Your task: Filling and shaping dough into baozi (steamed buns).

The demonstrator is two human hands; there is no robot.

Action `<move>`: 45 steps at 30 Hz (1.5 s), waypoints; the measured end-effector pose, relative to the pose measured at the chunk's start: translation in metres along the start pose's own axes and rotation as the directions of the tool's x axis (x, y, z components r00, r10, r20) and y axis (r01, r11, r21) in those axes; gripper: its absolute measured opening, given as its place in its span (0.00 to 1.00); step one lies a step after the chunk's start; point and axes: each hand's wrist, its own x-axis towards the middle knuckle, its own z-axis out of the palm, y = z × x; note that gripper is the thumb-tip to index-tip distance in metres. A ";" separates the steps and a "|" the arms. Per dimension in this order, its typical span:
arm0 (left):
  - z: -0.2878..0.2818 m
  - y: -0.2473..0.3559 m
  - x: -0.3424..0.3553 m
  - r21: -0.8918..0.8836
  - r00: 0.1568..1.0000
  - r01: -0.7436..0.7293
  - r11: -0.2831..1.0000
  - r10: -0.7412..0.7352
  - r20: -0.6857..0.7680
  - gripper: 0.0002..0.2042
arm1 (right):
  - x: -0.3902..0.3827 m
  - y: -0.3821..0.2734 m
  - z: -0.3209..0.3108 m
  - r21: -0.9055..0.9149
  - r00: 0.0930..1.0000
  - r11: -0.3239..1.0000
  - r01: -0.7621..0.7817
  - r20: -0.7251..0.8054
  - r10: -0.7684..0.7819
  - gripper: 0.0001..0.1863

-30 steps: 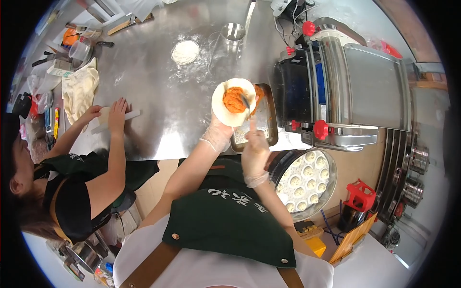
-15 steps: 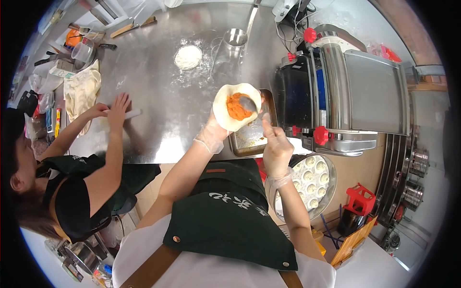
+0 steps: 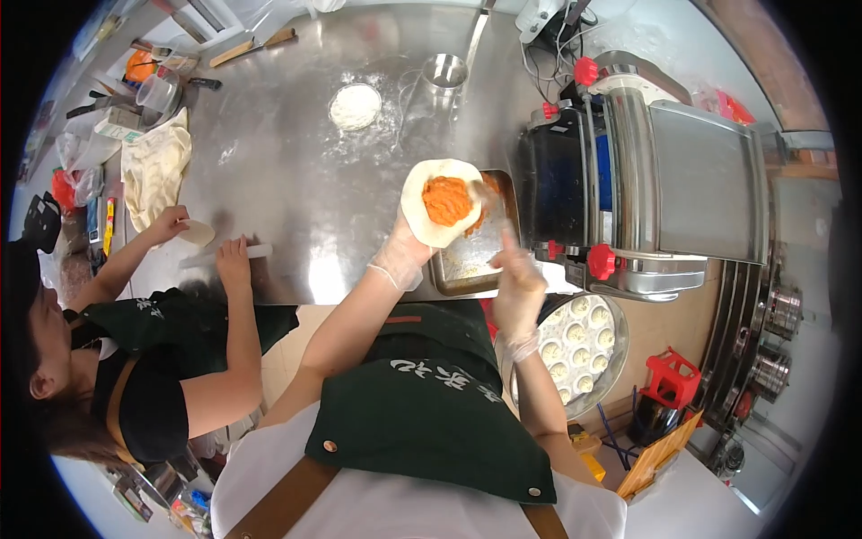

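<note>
My gloved left hand (image 3: 403, 249) holds a round dough wrapper (image 3: 417, 216) with a mound of orange filling (image 3: 445, 199) in its middle. My gloved right hand (image 3: 519, 283), blurred, grips a spoon (image 3: 488, 196) at the wrapper's right edge. Beneath them, partly covered by the wrapper, lies a rectangular metal tray (image 3: 458, 288) with more orange filling at its far part. Farther back on the steel table (image 3: 287, 162) are a floury white mound (image 3: 355, 107) and a metal cup (image 3: 444, 74).
At right stands a dough roller machine (image 3: 700, 180); below it, a round steamer (image 3: 615, 364) of buns and a red stool (image 3: 673, 377). At left a co-worker (image 3: 215, 404) works with a rolling pin (image 3: 260, 251) and dough disc (image 3: 196, 232), beside a cloth (image 3: 153, 171) and clutter.
The spoon has moved from over the filling toward the wrapper's right rim, and my right hand rightward and down. The co-worker's hands have separated, uncovering a dough disc.
</note>
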 end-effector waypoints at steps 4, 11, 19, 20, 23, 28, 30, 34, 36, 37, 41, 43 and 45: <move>-0.010 0.014 -0.008 0.148 0.991 -0.131 0.980 0.130 0.010 0.18 | -0.014 0.068 0.000 -0.508 0.999 0.861 -0.032 -0.017 0.027 0.23; 0.017 0.023 -0.029 0.014 0.996 -0.070 0.997 0.070 -0.061 0.18 | -0.030 0.140 0.027 -0.727 0.989 0.673 0.133 0.146 -0.036 0.19; 0.029 0.011 -0.037 -0.014 0.979 -0.020 1.000 0.022 0.201 0.24 | 0.015 -0.009 0.038 0.017 0.876 0.886 0.464 -0.157 -0.456 0.26; 0.035 0.009 -0.039 -0.015 0.979 -0.024 1.000 0.027 0.203 0.24 | 0.014 -0.011 0.039 0.040 0.880 0.891 0.452 -0.184 -0.438 0.26; 0.059 0.003 -0.049 -0.060 0.985 -0.098 0.993 0.105 0.136 0.26 | 0.016 -0.023 0.039 0.095 0.884 0.899 0.428 -0.250 -0.395 0.23; 0.064 0.001 -0.058 -0.046 0.978 -0.196 0.980 0.198 0.058 0.27 | 0.022 -0.039 0.034 0.129 0.899 0.906 0.403 -0.240 -0.366 0.18; 0.058 0.000 -0.059 -0.094 0.980 -0.179 0.979 0.186 0.071 0.27 | 0.023 -0.043 0.032 0.165 0.910 0.910 0.381 -0.239 -0.338 0.17; 0.062 -0.004 -0.065 -0.144 0.974 -0.225 0.964 0.226 -0.015 0.25 | 0.024 -0.046 0.032 0.246 0.932 0.915 0.320 -0.253 -0.258 0.13; 0.059 -0.005 -0.069 -0.091 0.964 -0.265 0.960 0.265 -0.013 0.22 | 0.028 -0.056 0.030 0.280 0.948 0.918 0.280 -0.231 -0.219 0.13; 0.058 -0.004 -0.071 -0.038 0.954 -0.301 0.953 0.301 -0.007 0.20 | 0.030 -0.059 0.029 0.312 0.962 0.920 0.237 -0.209 -0.177 0.12; 0.059 -0.001 -0.077 0.212 0.912 -0.400 0.892 0.409 -0.002 0.19 | 0.029 -0.058 0.027 0.378 0.978 0.906 0.190 -0.152 -0.141 0.13; 0.054 0.001 -0.077 0.161 0.913 -0.407 0.899 0.406 0.041 0.20 | 0.029 -0.063 0.024 0.448 0.988 0.882 0.145 -0.107 -0.108 0.15; 0.056 0.001 -0.079 0.066 0.927 -0.373 0.925 0.374 -0.001 0.20 | 0.029 -0.070 0.023 0.455 0.990 0.882 0.123 -0.122 -0.075 0.15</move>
